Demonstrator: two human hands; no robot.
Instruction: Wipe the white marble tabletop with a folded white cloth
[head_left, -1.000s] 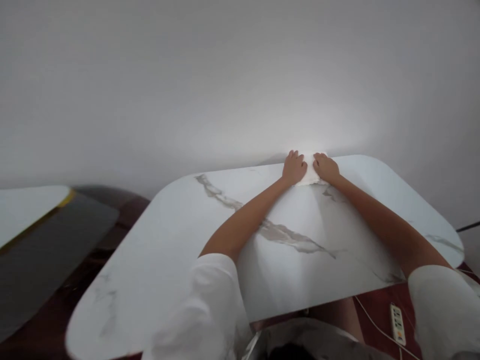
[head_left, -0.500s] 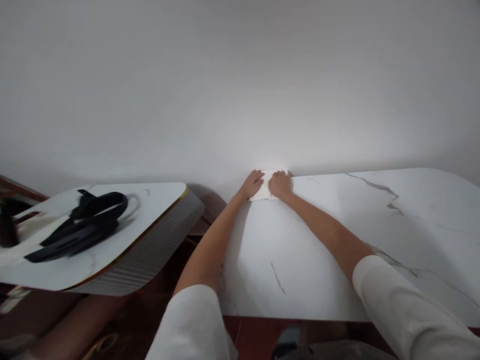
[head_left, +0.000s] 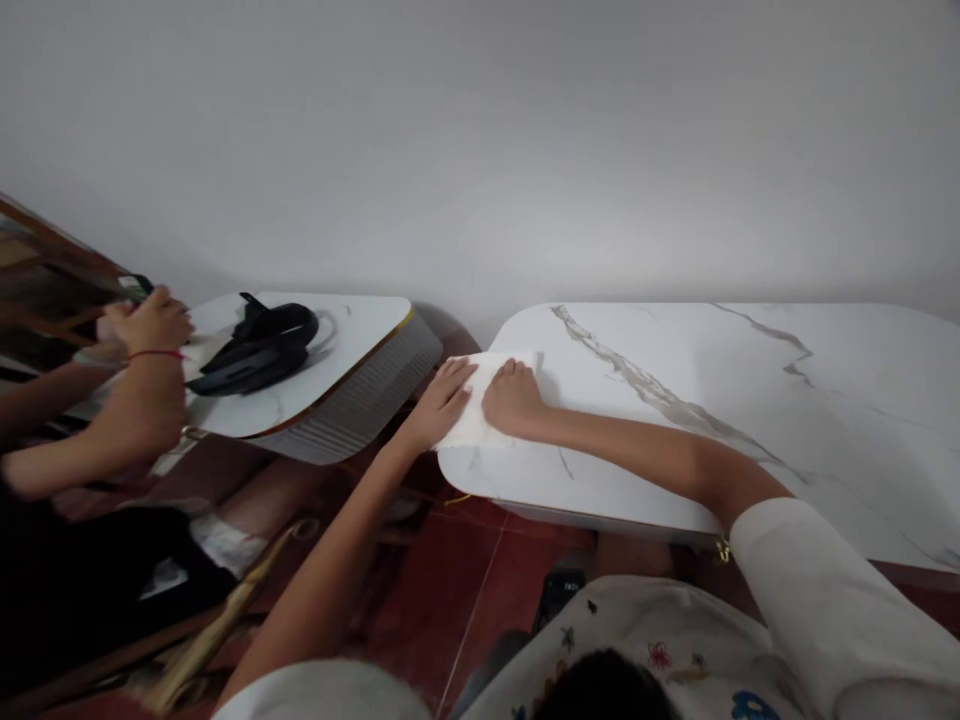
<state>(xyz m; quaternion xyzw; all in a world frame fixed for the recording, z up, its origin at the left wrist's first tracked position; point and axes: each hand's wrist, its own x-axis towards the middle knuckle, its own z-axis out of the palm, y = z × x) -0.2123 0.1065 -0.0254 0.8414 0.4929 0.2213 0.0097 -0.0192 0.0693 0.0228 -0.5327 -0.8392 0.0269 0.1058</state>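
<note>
Two hands [head_left: 441, 405] [head_left: 513, 400] on one cloth [head_left: 472, 420], two tables [head_left: 750, 400] [head_left: 352, 335]

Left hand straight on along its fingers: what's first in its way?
Likely the pale wall, beyond the rounded corner of the marble-patterned tabletop; depth is unclear. The left hand lies on the white cloth; the right hand looks just off its line.

The single view looks from the person's head, forward and down, across the marbled table [head_left: 757, 400] to the wall [head_left: 525, 150] at twelve o'clock. It is quite near: the shirt [head_left: 652, 612] shows at six o'clock, the left hand [head_left: 441, 402] and right hand [head_left: 514, 402] around the centre.
</note>
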